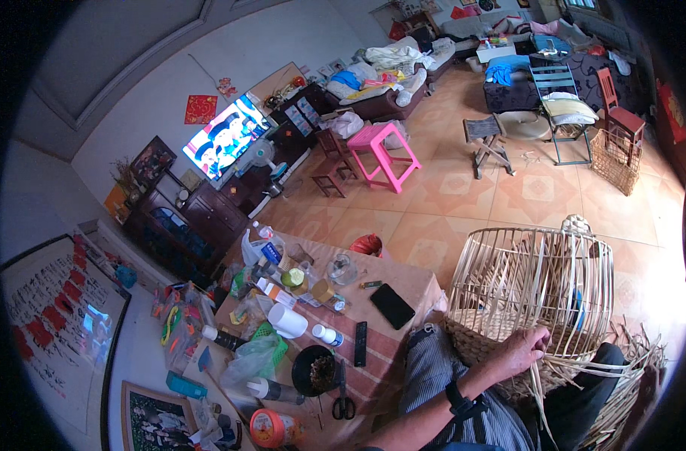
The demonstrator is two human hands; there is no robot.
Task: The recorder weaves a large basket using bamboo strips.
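Note:
A partly woven basket (482,331) rests at my lap, its lower wall closely plaited and its upper part a cage of bare upright strips. My left hand (525,352), with a black watch on the wrist, is at the near side of the basket. Its fingers are closed in a pinch on a pale weaving strip (539,395) at the weave's upper edge, and loose strip ends hang below the hand. More loose strips (636,368) spread out to the right of the basket. I cannot see my right hand.
A cluttered table (426,282) stands at my left with a phone (392,306), a remote (360,343), scissors (343,402), a black bowl (315,370) and several bottles. Farther off are a pink stool (378,143), a folding stool (484,131), chairs and a lit television (226,137).

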